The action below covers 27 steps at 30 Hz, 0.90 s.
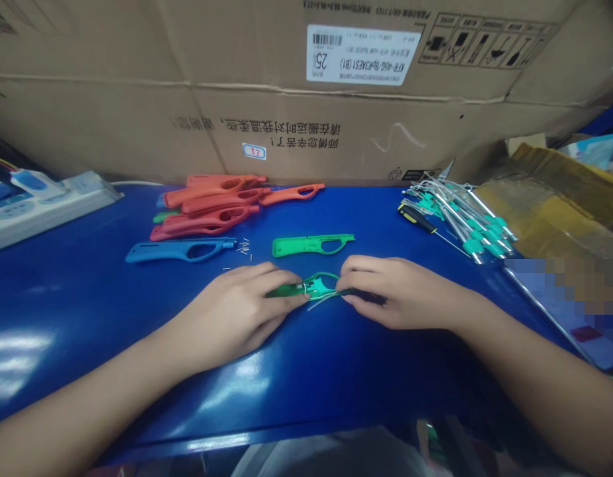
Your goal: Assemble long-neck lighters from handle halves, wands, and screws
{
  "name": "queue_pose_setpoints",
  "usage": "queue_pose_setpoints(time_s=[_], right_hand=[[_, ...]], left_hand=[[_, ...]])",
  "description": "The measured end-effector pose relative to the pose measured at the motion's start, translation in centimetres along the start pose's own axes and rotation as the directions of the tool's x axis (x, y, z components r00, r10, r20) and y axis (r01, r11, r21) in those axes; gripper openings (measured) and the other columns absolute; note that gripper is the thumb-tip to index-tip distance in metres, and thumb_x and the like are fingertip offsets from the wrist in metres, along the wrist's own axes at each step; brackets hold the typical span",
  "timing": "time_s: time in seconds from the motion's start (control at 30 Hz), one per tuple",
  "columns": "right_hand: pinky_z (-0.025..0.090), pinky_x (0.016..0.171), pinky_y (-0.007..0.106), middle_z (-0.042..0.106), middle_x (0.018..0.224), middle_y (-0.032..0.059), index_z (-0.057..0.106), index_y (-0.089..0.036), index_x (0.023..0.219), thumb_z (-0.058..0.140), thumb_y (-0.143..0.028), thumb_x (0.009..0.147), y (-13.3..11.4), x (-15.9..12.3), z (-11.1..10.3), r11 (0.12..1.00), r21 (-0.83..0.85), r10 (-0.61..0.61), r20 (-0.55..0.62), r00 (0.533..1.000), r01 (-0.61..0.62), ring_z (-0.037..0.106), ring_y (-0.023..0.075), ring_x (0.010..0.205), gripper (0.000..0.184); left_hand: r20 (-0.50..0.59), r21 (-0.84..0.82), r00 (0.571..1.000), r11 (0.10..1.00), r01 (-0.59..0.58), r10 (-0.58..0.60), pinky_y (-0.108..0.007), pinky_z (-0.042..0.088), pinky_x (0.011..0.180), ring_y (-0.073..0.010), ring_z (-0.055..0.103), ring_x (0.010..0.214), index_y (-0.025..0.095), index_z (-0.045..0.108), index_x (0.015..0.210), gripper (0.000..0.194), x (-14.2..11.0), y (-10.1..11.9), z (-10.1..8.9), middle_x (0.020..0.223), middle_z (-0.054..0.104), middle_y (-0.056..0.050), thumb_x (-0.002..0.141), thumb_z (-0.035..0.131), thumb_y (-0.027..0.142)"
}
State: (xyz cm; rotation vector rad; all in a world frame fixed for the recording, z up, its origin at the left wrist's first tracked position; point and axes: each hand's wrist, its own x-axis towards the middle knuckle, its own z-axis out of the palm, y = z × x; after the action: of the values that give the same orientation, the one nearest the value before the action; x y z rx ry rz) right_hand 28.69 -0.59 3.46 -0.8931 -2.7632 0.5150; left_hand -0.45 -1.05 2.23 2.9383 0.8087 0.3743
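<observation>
Low over the blue table, both my hands grip a green long-reach lighter body (322,287) with a teal trigger piece in its loop. My left hand (249,301) is closed round the handle end, thumb and forefinger pinching it. Fingers of my right hand (386,291) pinch the nozzle end, hiding most of it. A thin clear tube or wire sticks out below the loop. Just beyond lies a separate green handle shell (313,245). Left of that are a blue handle shell (179,250) and several small screws (244,247).
Red and orange shells (211,205) are piled at the back left, near a white power strip (48,202). Metal lighter rods with teal parts (468,222) and a black-yellow screwdriver (418,217) lie right. A cardboard box (266,106) walls off the table's far edge.
</observation>
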Motion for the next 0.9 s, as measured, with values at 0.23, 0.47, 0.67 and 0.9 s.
queue_pose_setpoints(time_s=[0.23, 0.47, 0.67, 0.9], right_hand=[[0.05, 0.087, 0.035, 0.07, 0.105, 0.0079, 0.068, -0.021, 0.102, 0.054, -0.026, 0.098, 3.8, -1.5, -3.3, 0.958, -0.147, 0.181, -0.35, 0.919, -0.245, 0.067, 0.0221, 0.095, 0.015], [0.049, 0.08, 0.042, 0.06, 0.086, 0.0094, 0.074, -0.018, 0.088, 0.065, -0.019, 0.076, 13.0, -6.0, -6.2, 0.517, -0.171, 0.683, -0.508, 0.525, -0.838, 0.06, 0.0278, 0.082, 0.016], [0.046, 0.096, 0.046, 0.054, 0.094, 0.0102, 0.076, -0.019, 0.092, 0.065, -0.027, 0.082, 15.2, -5.3, -4.2, 0.547, -0.124, 0.648, -0.563, 0.512, -0.828, 0.058, 0.0313, 0.1, 0.017], [0.048, 0.091, 0.047, 0.054, 0.085, 0.0091, 0.069, -0.019, 0.075, 0.067, -0.026, 0.078, 15.3, -4.6, -3.7, 0.56, -0.039, 0.654, -0.593, 0.47, -0.828, 0.057, 0.0318, 0.098, 0.008]], left_hand=[[-0.01, -0.032, 1.0, 0.999, 0.005, -0.005, -0.041, 0.057, 0.091, -0.0253, 0.066, 0.108, 0.028, 0.07, 0.131, 0.035, -0.2, -0.2, 0.4, 0.127, 0.069, -0.008, 0.105, 0.048, 0.024], [-0.037, -0.118, 0.999, 0.992, 0.035, -0.04, -0.04, 0.055, 0.093, -0.024, 0.064, 0.111, 0.03, 0.07, 0.13, 0.035, 0.0, -0.1, 0.9, 0.127, 0.069, -0.007, 0.104, 0.049, 0.022], [-0.038, -0.181, 0.998, 0.983, 0.037, -0.044, -0.04, 0.054, 0.096, -0.0235, 0.064, 0.114, 0.03, 0.07, 0.131, 0.038, 0.1, 0.2, 0.6, 0.128, 0.068, -0.008, 0.102, 0.049, 0.017], [-0.019, -0.188, 0.999, 0.982, 0.023, -0.027, -0.043, 0.053, 0.101, -0.025, 0.061, 0.121, 0.03, 0.065, 0.137, 0.044, 0.1, 0.7, 0.7, 0.135, 0.065, -0.009, 0.099, 0.049, 0.013]])
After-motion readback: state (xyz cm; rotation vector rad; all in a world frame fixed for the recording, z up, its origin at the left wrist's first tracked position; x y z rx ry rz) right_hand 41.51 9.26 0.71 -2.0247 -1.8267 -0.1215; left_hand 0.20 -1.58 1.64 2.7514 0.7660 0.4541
